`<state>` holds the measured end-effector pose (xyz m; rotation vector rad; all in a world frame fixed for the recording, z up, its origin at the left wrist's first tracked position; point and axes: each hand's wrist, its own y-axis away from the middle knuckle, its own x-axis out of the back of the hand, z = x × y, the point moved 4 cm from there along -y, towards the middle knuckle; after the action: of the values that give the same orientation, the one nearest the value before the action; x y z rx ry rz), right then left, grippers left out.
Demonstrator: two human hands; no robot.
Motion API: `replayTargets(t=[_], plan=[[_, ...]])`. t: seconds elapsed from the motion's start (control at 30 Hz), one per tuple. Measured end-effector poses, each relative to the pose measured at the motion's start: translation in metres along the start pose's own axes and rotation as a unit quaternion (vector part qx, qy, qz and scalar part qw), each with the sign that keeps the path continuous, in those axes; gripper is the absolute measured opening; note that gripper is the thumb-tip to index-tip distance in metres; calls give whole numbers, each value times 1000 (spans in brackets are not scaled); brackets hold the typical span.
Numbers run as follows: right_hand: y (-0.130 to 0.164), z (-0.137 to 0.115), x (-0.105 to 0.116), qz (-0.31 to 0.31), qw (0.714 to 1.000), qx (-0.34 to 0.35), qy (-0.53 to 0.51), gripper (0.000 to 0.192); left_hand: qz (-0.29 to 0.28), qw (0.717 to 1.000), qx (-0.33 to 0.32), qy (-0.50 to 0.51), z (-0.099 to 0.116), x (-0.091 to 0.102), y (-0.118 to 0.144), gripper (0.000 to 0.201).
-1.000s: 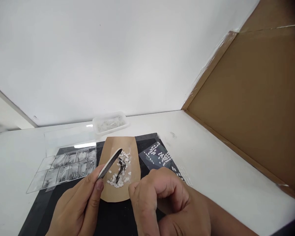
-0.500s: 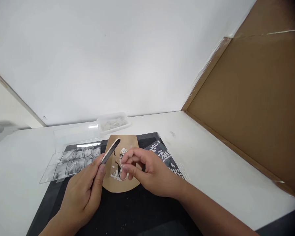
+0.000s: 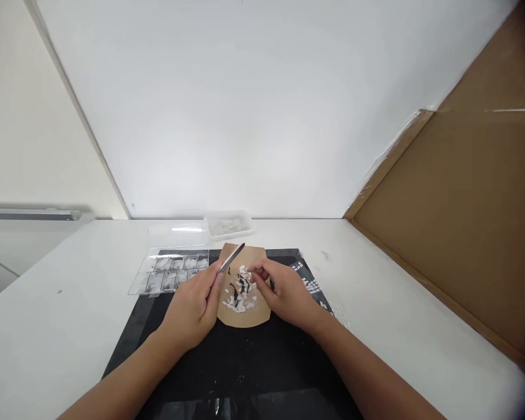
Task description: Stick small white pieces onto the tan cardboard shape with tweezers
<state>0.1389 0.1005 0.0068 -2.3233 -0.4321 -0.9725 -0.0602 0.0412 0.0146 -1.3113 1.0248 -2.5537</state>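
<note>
Nearest the camera, two bare forearms rise from the bottom edge of the frame over a black mat (image 3: 227, 373) that lies on the white bench (image 3: 61, 326). Just below the middle of the frame, the left hand (image 3: 192, 309) is closed around the lower end of a nail file (image 3: 231, 258), thumb pressed along it, so the slim strip slants up and to the right above the mat. Right of it, the right hand (image 3: 284, 291) has its fingertips drawn together in a pinch over a heap of small white nail tips (image 3: 240, 291); whether a tip sits between the fingertips cannot be told. The heap, with something thin and dark in it, lies on a tan card (image 3: 245, 315) in the middle of the mat, between the two hands. Partly hidden behind the right hand, a dark sheet with rows of white marks (image 3: 310, 286) rests on the mat's right edge. Left of the card, a clear compartment box (image 3: 166, 274) with its lid open straddles the mat's far left corner. Farther back, near the white wall, stands a small clear tub (image 3: 228, 224). A brown cardboard panel (image 3: 464, 233) stands along the right of the frame.
</note>
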Motion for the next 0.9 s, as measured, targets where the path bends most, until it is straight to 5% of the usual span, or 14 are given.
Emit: replayTargets(t=[0.17, 0.37, 0.47, 0.63, 0.77, 0.9], plan=[[-2, -5, 9, 46, 998, 30, 22, 15, -37, 998, -39, -14, 2, -2, 0, 38], [-12, -2, 34, 207, 972, -9, -108, 17, -120, 986, -103, -51, 6, -8, 1, 39], [-33, -15, 46, 232, 968, 15, -97, 16, -134, 983, -115, -55, 8, -9, 2, 40], [-86, -60, 35, 69, 985, 151, -54, 10, -169, 974, -133, -72, 15, -8, 3, 39], [-122, -78, -4, -97, 975, 199, -15, 9, -199, 964, -149, -91, 18, -7, 4, 39], [-144, -79, -40, -197, 956, 215, 25, 17, -200, 965, -137, -102, 11, -6, 3, 40]])
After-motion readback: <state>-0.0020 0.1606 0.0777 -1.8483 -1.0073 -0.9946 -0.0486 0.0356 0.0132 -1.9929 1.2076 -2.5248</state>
